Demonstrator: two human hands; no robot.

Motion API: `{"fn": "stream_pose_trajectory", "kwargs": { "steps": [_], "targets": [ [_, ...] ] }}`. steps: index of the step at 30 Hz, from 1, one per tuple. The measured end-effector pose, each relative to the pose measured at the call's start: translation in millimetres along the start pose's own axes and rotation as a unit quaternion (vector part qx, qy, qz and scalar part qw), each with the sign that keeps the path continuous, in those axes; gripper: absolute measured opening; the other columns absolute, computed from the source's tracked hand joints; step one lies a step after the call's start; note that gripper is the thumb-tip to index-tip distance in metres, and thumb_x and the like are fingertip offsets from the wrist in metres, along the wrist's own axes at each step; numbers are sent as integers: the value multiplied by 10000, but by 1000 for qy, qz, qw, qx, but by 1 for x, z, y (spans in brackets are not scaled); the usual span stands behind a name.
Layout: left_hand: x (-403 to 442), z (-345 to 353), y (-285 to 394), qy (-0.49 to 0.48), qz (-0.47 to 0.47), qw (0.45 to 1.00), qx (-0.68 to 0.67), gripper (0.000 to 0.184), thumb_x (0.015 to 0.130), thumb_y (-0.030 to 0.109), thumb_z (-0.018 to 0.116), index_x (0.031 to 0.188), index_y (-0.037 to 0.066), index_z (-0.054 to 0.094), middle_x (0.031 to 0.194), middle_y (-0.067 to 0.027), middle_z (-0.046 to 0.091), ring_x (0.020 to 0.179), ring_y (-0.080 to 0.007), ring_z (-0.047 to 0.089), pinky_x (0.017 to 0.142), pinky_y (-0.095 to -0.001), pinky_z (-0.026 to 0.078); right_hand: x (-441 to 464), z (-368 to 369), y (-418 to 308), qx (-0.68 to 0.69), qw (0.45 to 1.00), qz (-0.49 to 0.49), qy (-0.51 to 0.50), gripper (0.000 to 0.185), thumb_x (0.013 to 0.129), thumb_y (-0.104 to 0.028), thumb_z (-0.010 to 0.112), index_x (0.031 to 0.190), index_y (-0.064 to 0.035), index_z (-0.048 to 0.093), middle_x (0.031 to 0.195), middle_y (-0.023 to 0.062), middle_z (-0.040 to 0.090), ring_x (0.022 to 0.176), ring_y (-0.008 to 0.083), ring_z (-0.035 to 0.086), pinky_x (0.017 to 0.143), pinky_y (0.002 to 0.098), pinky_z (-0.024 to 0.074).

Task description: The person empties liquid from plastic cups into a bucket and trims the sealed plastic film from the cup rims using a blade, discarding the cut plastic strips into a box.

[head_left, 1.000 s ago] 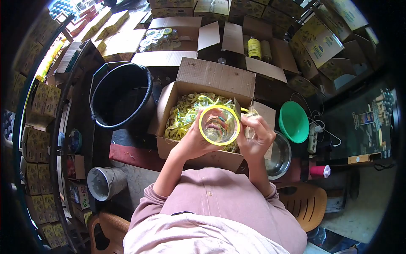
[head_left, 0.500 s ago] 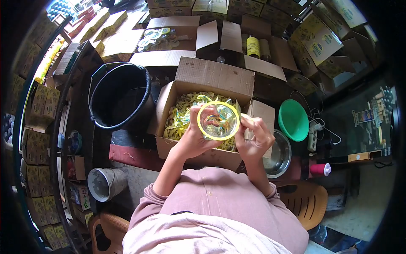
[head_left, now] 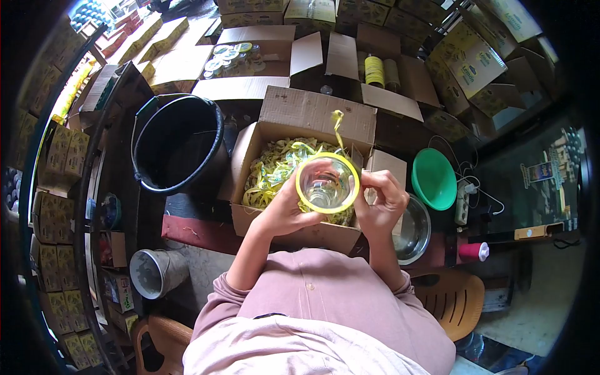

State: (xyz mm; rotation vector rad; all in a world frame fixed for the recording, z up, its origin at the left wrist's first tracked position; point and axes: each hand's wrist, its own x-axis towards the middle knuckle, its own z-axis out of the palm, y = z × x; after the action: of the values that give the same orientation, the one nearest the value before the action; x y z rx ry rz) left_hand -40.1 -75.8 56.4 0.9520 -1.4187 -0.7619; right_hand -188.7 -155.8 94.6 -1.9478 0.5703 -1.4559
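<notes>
My left hand [head_left: 286,209] is wrapped round the side of a clear plastic cup [head_left: 325,190], whose yellow rim faces up towards me. At the rim's right edge my right hand [head_left: 381,194] is closed in a pinch; what lies between its fingertips is hidden. A thin curled yellow strip [head_left: 338,128] stands up in the air just beyond the cup's far rim. Below both hands, an open cardboard box [head_left: 315,106] holds a heap of yellow and green printed strips [head_left: 272,172].
Left of the box stands a black bucket [head_left: 139,147]; a grey bucket [head_left: 159,273] is lower left. At right are a green bowl [head_left: 434,179], a metal bowl [head_left: 415,228], a power strip [head_left: 462,201] and a pink thread spool [head_left: 473,251]. Another open carton [head_left: 244,87] holds round lids.
The cup has shifted slightly right and down, and its inside shows more clearly. The yellow strip now sticks up beyond the rim. My right hand stays pinched beside the rim.
</notes>
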Motion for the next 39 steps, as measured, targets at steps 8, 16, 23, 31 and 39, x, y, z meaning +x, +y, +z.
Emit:
{"fn": "stream_pose_trajectory", "kwargs": {
  "steps": [8,16,23,31,39],
  "targets": [
    [1,6,12,69,0,989,-127,725,713,28,606,1304,30,188,1159,-137,417,1110,-205,422,941,-330,351,-10,2,-11,-67,996,-47,25,146,646,46,667,764,-11,601,661,77,589,560,136,583,518,239,460],
    [-5,14,1,81,-34,994,-66,801,656,88,725,1281,28,227,1169,-124,419,1077,-207,459,917,-329,386,-14,4,-19,-121,989,-83,32,186,633,52,666,797,-21,619,674,81,596,572,143,590,522,243,470],
    [-10,9,-5,64,-60,994,-63,773,628,101,736,1255,20,291,1204,-121,412,1088,-214,467,937,-326,369,-6,-1,-13,-52,997,-65,2,206,617,70,662,802,-10,619,668,79,592,576,142,579,530,241,462],
    [-4,15,6,51,-50,983,-172,724,678,120,699,1262,60,275,1162,-97,394,1048,-189,469,904,-319,383,-10,1,-11,9,1000,8,25,153,662,105,647,764,20,570,698,59,561,616,88,524,578,202,440],
    [-3,19,3,96,-63,955,-274,703,732,13,642,1270,104,199,1120,-82,354,1076,-181,417,859,-318,410,-13,6,-23,-78,995,-52,39,138,655,48,661,758,2,582,663,75,570,584,140,557,517,237,436]
  ]
}}
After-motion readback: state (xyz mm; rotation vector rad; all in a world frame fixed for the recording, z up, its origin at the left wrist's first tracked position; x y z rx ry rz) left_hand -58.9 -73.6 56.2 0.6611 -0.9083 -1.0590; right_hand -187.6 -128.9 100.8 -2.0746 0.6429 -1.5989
